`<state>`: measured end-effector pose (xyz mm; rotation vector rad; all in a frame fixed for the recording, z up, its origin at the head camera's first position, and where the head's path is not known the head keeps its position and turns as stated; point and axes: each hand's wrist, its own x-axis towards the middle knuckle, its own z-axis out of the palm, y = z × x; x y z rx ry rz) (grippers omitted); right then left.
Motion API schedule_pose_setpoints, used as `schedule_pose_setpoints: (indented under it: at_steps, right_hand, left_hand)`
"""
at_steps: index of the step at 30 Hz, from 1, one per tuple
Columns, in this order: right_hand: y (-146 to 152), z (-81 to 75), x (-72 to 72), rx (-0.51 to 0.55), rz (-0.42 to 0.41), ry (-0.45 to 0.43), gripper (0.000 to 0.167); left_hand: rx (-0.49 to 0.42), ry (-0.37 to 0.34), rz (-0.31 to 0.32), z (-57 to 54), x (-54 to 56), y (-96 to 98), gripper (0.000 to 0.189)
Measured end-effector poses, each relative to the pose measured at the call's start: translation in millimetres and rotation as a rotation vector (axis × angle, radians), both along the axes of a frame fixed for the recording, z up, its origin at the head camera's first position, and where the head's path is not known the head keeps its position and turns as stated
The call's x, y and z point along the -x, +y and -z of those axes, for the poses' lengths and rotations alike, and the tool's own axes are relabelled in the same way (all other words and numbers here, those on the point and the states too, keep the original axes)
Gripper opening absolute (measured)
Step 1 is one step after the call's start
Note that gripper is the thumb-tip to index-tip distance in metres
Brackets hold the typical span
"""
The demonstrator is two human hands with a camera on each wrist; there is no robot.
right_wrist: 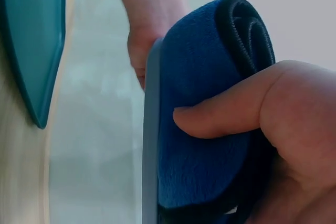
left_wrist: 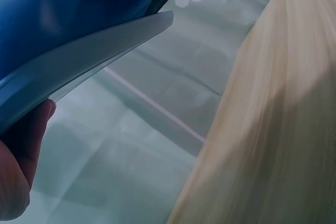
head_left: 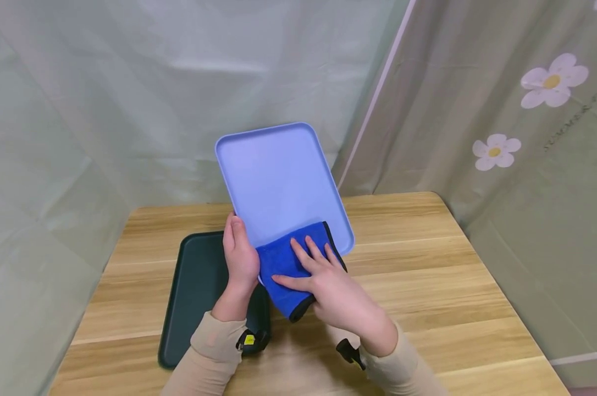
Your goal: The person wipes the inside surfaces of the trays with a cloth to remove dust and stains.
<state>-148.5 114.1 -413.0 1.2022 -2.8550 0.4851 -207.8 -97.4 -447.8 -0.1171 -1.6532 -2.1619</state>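
Note:
A light blue rectangular tray (head_left: 283,181) is held up at a tilt above the table. My left hand (head_left: 241,258) grips its left edge near the lower corner, thumb along the rim; in the left wrist view its fingers (left_wrist: 39,135) show beneath the tray. A folded blue cloth (head_left: 278,258) with black edging covers the tray's lower end. Across this cloth my right hand (head_left: 330,289) lies with fingers spread and fairly straight, pressing it to the tray. The right wrist view shows the thumb (right_wrist: 220,111) flat against the folded cloth.
A dark green tray (head_left: 192,297) lies on the left of the wooden table (head_left: 427,286), partly under my left forearm. Pale curtains (head_left: 145,104) stand behind the table and at both sides, those on the right printed with white flowers.

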Motion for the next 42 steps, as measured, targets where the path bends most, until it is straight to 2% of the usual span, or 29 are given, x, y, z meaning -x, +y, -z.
schedule_pose_setpoints:
  at_steps: [8,13,18,26,37,42]
  right_hand:
    - [8.1,-1.1,1.3,-0.001,0.003,-0.016,0.092]
    - [17.6,0.7,4.7,0.017,0.02,-0.018,0.097]
    - [28.8,3.6,8.5,0.043,0.042,-0.014,0.098]
    - [39.6,7.2,12.1,0.054,0.094,-0.046,0.099]
    - [36.4,3.9,9.2,0.045,0.094,-0.081,0.099]
    - [29.3,2.4,5.8,0.045,0.099,-0.093,0.098]
  left_hand:
    - [0.028,-0.028,-0.018,1.3,-1.5,-5.1,0.053]
    - [0.04,-0.044,-0.018,1.3,-2.0,-7.5,0.053]
    - [0.067,-0.078,-0.046,-0.4,-2.9,-8.8,0.052]
    - [0.08,-0.076,-0.058,-2.1,-2.9,-9.5,0.048]
    - [0.055,-0.083,-0.057,1.8,-0.6,-5.8,0.052]
    - [0.051,-0.064,-0.061,2.0,-0.4,-2.4,0.053]
